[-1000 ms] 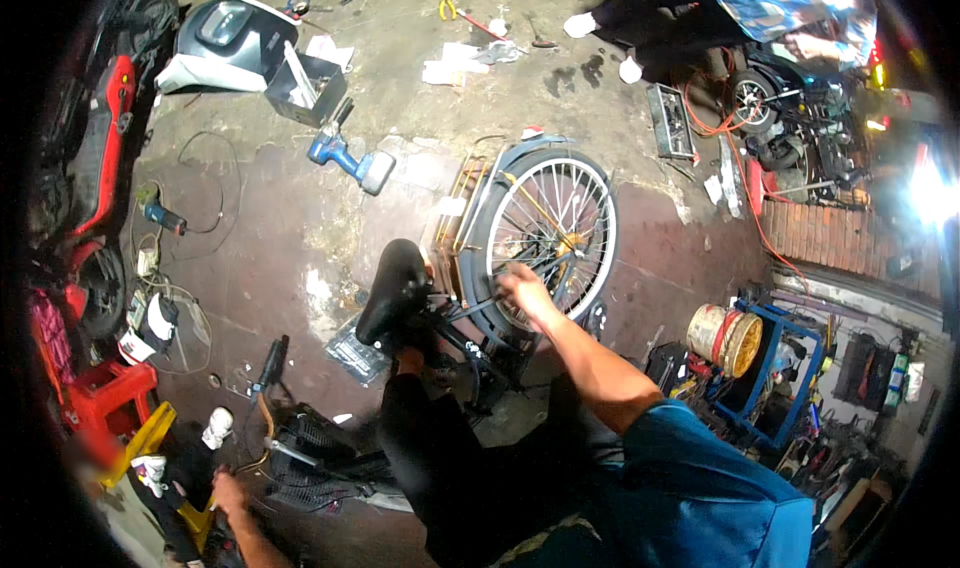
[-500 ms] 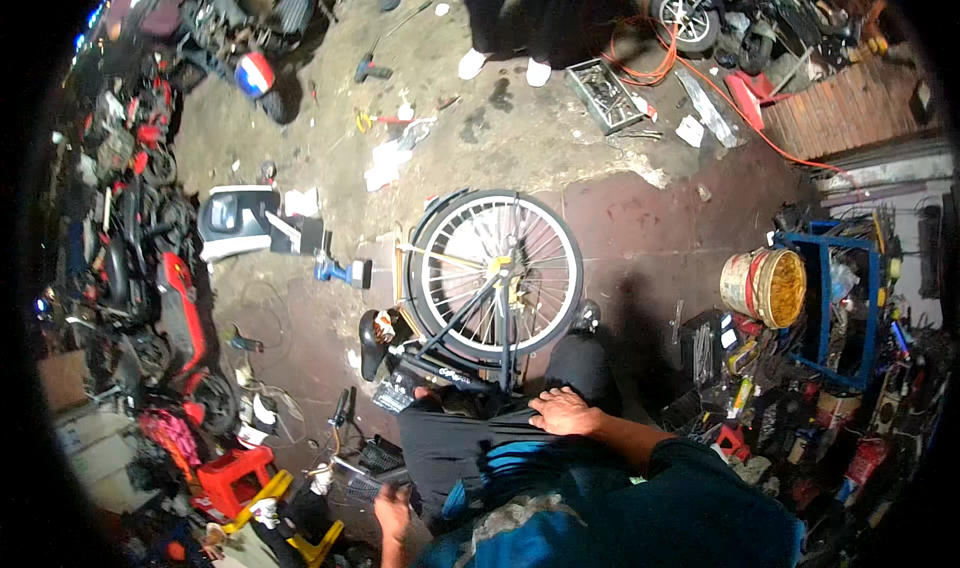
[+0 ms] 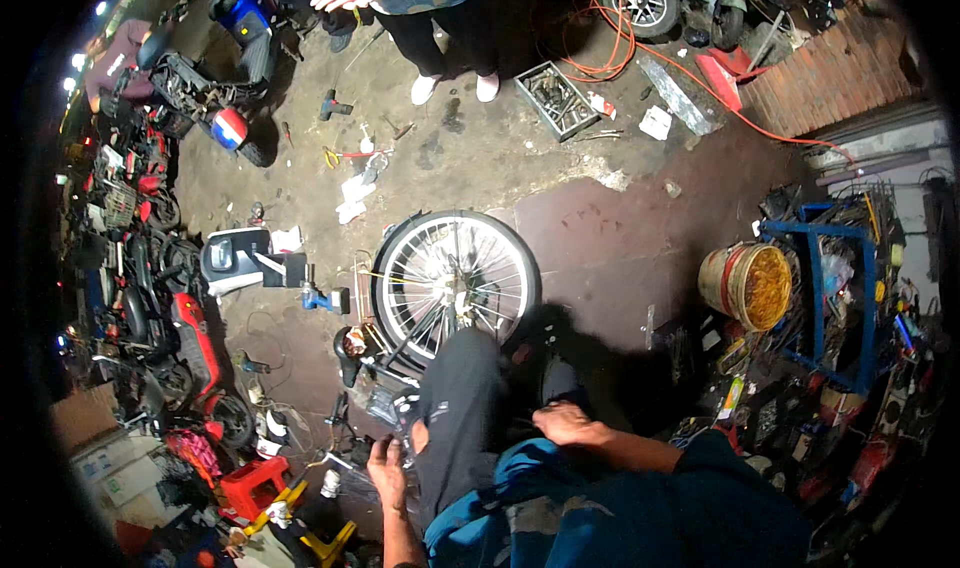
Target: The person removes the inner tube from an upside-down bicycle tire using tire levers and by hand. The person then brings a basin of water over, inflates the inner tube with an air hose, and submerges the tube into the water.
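A bicycle lies on its side in front of me, its white-rimmed wheel (image 3: 500,258) facing up and its saddle (image 3: 349,356) to the left. My knee, in dark trousers (image 3: 455,408), covers part of the wheel and frame. My left hand (image 3: 388,471) is raised beside my left leg, fingers apart and nothing visible in it, near the handlebar (image 3: 338,415). My right hand (image 3: 567,424) is at my right thigh with its fingers bent; the fingertips blur into the dark cloth, so any grip there is hidden.
A blue cordless tool (image 3: 322,298) lies left of the wheel. To the right stand a bucket (image 3: 712,280) and a blue metal frame (image 3: 816,298). Ahead are a tool tray (image 3: 553,98), an orange hose (image 3: 625,43) and a standing person (image 3: 430,33). Scooters (image 3: 195,338) line the left.
My view has shifted and my leg now covers the wheel's lower part. My right hand has gone from lying flat on my thigh to bent fingers. My left hand has risen slightly.
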`<state>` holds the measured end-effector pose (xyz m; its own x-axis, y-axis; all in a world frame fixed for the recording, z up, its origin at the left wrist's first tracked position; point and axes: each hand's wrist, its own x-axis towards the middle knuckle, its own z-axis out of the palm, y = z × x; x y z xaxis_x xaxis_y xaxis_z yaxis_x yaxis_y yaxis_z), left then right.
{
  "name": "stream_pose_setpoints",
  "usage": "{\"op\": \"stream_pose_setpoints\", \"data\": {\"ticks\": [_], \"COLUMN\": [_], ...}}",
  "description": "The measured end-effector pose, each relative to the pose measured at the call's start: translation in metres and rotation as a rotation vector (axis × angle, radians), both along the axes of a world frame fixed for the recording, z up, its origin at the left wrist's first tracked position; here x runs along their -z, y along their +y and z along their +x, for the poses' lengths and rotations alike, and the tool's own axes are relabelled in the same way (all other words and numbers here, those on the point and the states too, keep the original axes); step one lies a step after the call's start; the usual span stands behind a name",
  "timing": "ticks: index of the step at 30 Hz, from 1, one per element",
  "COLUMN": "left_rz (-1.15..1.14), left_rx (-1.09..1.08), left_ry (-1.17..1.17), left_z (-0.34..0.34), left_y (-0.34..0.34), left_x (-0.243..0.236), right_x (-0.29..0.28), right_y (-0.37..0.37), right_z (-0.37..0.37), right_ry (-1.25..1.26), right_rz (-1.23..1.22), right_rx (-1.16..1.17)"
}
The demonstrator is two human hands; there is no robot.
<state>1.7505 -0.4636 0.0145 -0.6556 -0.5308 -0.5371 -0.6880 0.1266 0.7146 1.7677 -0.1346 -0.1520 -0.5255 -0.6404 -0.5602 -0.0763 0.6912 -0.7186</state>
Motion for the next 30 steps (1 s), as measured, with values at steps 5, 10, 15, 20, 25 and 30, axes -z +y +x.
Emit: {"op": "stream_pose_setpoints", "data": {"ticks": [5,10,15,20,25,30], "left_rz": [0.28,0.453,0.185,0.151,-0.048,0.003], "left_rx": [0.156,0.048,0.239,0.332,0.508,0.606], "left_ry": [-0.009,0.025,-0.021,-0.154,-0.126,-0.098], "left_z": [0.045,0.008,-0.071,-0.136,-0.211,-0.283], "left_y": [0.017,0.057,0.074,0.08,0.117,0.14], "left_x": [0.068,0.091,0.109,0.156,0.181,0.153], "right_x": [-0.073,-0.108,-0.094,-0.077,-0.044,-0.057], "right_y": [0.087,0.091,0.103,0.171,0.242,0.223], "right_z": [-0.021,-0.063,-0.099,-0.138,-0.215,-0.327], "right_ry": [-0.046,-0.218,-0.463,-0.66,-0.641,-0.271], "right_rz": [0.042,0.316,0.265,0.132,0.007,0.35], "right_rx": [0.09,0.192,0.189,0.616,0.586,0.404]}}
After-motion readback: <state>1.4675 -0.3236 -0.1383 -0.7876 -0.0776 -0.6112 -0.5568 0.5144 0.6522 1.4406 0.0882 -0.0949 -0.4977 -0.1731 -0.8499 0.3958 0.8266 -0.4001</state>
